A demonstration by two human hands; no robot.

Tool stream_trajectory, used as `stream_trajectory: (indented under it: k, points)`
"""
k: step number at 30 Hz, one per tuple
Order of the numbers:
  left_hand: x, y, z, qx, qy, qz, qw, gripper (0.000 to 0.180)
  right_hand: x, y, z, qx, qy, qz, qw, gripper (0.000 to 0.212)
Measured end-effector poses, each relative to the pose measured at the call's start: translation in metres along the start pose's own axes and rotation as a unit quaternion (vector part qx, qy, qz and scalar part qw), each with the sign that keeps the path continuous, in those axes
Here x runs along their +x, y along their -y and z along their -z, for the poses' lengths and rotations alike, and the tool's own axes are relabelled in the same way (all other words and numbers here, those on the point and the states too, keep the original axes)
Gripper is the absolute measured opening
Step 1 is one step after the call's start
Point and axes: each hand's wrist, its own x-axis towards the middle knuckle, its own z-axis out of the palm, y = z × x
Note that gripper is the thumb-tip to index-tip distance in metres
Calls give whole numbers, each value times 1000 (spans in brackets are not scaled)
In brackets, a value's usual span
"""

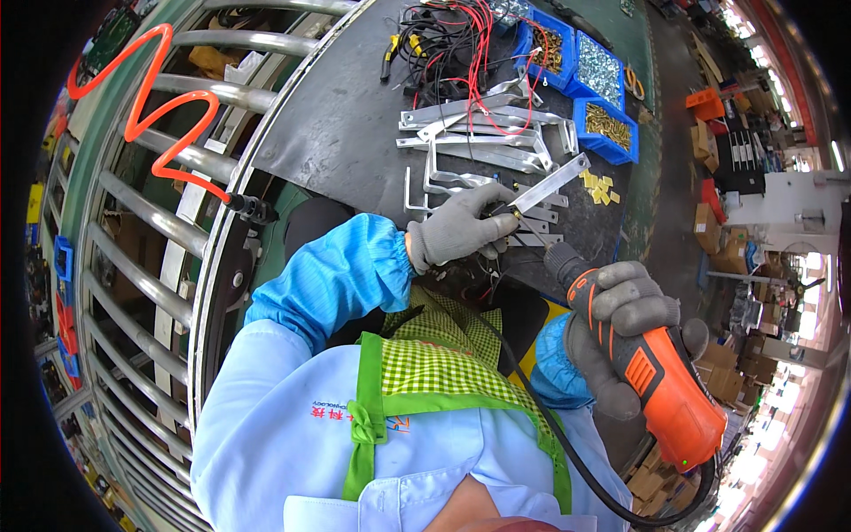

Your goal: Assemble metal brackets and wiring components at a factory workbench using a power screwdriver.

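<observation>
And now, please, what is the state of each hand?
Left hand: closed, holding the end of a metal strip.
Right hand: closed around the orange power screwdriver.

Light-blue work jacket [266, 434], printed markings: two.
1. Inscription [330, 414], just left of the green apron knot [365, 427]: red Chinese characters with a line of smaller, dark Latin capitals, partly covered on the side toward the knot.
2. Emblem [401, 424], just right of the knot: fragment in orange-red and blue, partly covered, not legible.
Any other lettering: too small to read.
</observation>
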Motion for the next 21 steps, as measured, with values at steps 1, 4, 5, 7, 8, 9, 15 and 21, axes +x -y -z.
stream_trajectory:
  k: [1, 4, 5, 7, 8, 9, 15, 21]
  points:
    - [1, 0, 0, 3, -1, 1, 1000, 28, 0, 0, 0, 2, -9, -6, 1000, 92]
    - [-1, 1, 1, 7, -9, 13, 1000, 28, -7, -7, 1, 1, -13, 24, 1000, 84]
    - [-1, 2, 1, 5, -8, 12, 1000, 28, -6, -6, 0, 1, -11, 23, 1000, 84]
    - [0, 5, 0, 15, -17, -5, 1000, 27, 1, 1, -5, 43, 84, -39, 995, 70]
    - [-1, 4, 0, 14, -18, -5, 1000, 27, 7, 4, -5, 39, 132, -54, 989, 60]
    - [-2, 2, -1, 37, -16, -7, 999, 27, 9, 6, -10, 36, 123, -57, 990, 57]
    - [-1, 4, -7, 75, -14, -28, 997, 24, 19, 13, -7, 39, 180, -80, 980, 51]
    - [-3, 2, -5, 89, -36, -27, 995, 24, 8, 2, -3, 71, 140, -40, 987, 66]
